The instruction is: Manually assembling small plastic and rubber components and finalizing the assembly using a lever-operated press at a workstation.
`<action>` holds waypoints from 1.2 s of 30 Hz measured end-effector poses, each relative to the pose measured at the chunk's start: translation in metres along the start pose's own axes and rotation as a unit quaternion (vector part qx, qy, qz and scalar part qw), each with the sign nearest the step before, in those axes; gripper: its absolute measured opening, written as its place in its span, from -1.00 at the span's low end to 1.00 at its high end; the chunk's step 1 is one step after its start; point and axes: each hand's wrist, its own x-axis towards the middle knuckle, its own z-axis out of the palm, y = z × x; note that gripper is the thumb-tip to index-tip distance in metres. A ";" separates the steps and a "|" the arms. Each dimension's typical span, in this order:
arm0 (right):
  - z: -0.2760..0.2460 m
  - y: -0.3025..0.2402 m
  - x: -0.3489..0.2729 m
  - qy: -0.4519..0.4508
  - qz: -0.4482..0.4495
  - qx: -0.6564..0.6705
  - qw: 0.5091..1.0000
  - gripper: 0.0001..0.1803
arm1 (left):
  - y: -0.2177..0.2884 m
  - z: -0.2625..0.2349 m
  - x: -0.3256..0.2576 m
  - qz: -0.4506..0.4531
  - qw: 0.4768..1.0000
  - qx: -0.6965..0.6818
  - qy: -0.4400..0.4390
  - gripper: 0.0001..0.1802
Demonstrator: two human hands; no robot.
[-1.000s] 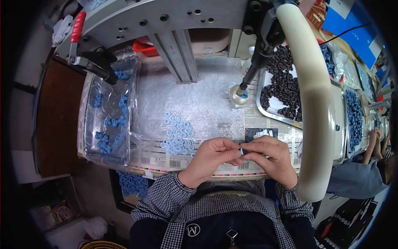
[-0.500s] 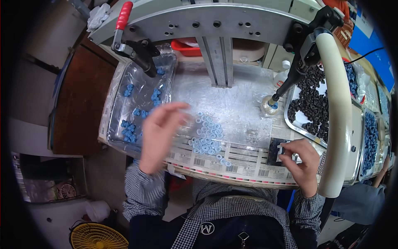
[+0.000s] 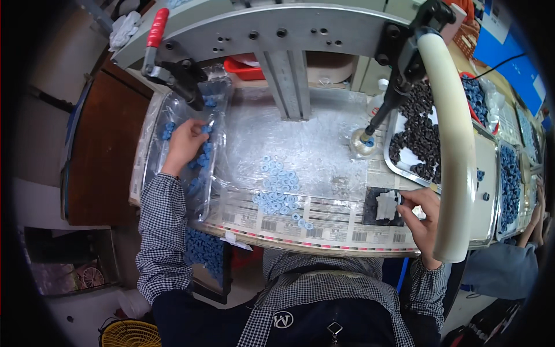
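Blue parts (image 3: 202, 159) lie in loose clusters inside the plastic-lined tray (image 3: 214, 180) at left, and I have the left hand (image 3: 186, 144) down among them, thumb and fingertips bunched at one near the tray's right wall — whether they grip it, I cannot tell from my feed. The right hand (image 3: 424, 217) is just beside the white strips (image 3: 387, 205) on the black pad (image 3: 370, 216), thumb and forefinger curled toward their edge; I cannot make out whether a strip is pinched. To make this pick well, I would take a single part by its sides, let its neighbours fall away, lift straight up, and keep the checked sleeve (image 3: 163, 231) off the tray's rim. Against half a second ago, the left hand has gone from a blur near the pale blue rings (image 3: 277, 185) into the tray, while the right has stayed by the strips.
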 end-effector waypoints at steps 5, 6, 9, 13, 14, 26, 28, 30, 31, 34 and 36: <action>-0.009 -0.002 0.008 -0.014 -0.090 -0.114 0.989 -0.68 | 0.004 -0.008 -0.004 -0.026 0.999 0.028 0.008 -0.70; -0.009 0.004 0.006 -0.019 -0.074 -0.122 0.990 -0.67 | -0.004 -0.005 -0.005 0.007 0.999 0.019 0.041 -0.68; -0.013 0.010 0.000 -0.015 -0.081 -0.095 0.992 -0.70 | -0.012 -0.022 -0.001 0.010 0.993 -0.049 0.110 -0.71; -0.019 0.017 -0.003 -0.064 -0.096 -0.145 0.983 -0.73 | 0.031 -0.047 -0.034 -0.047 0.928 -0.349 0.124 -0.76; -0.018 0.017 -0.004 -0.062 -0.093 -0.148 0.983 -0.73 | 0.047 -0.046 -0.045 -0.092 0.870 -0.473 0.104 -0.76; 0.001 0.005 0.010 -0.111 -0.195 -0.352 0.909 -0.78 | 0.200 0.072 -0.151 -0.100 0.760 -0.619 -0.169 -0.58; -0.001 0.004 0.009 -0.135 -0.185 -0.365 0.902 -0.78 | 0.213 0.085 -0.153 -0.059 0.774 -0.586 -0.232 -0.57; -0.002 0.002 0.008 -0.132 -0.185 -0.359 0.905 -0.77 | 0.221 0.095 -0.153 -0.043 0.782 -0.570 -0.249 -0.57; -0.003 0.000 0.008 -0.112 -0.168 -0.335 0.920 -0.76 | 0.224 0.099 -0.153 -0.027 0.786 -0.556 -0.268 -0.58; -0.003 -0.012 0.007 -0.079 -0.138 -0.270 0.950 -0.71 | 0.235 0.111 -0.156 0.075 0.823 -0.530 -0.190 -0.58; 0.004 -0.024 0.007 -0.067 -0.095 -0.117 0.986 -0.68 | 0.232 0.127 -0.159 0.086 0.833 -0.516 -0.183 -0.58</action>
